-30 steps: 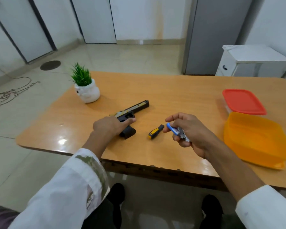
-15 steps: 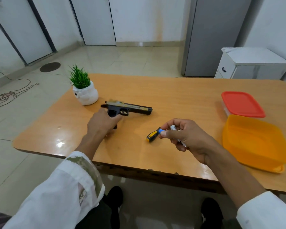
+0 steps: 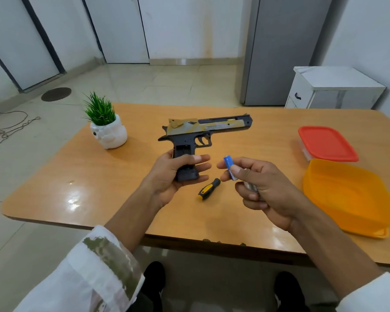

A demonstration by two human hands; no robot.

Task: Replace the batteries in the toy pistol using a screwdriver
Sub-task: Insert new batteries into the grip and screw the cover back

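Above the table [image 3: 122, 188], the left hand [image 3: 167, 179] grips the toy pistol [image 3: 203, 131] by its handle while the right hand [image 3: 266, 192] pinches a blue battery [image 3: 229, 165] beside it (screwdriver [image 3: 208, 189] lying below), so loading seems underway, and next the battery needs lining up with the handle's slot.

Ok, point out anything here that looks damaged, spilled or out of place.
Nothing is spilled or broken. The only oddity: the black-and-gold toy pistol, held in the left hand, shows what looks like an open recess in its grip, with no cover in sight. That fits the job, since the right hand pinches a blue battery.
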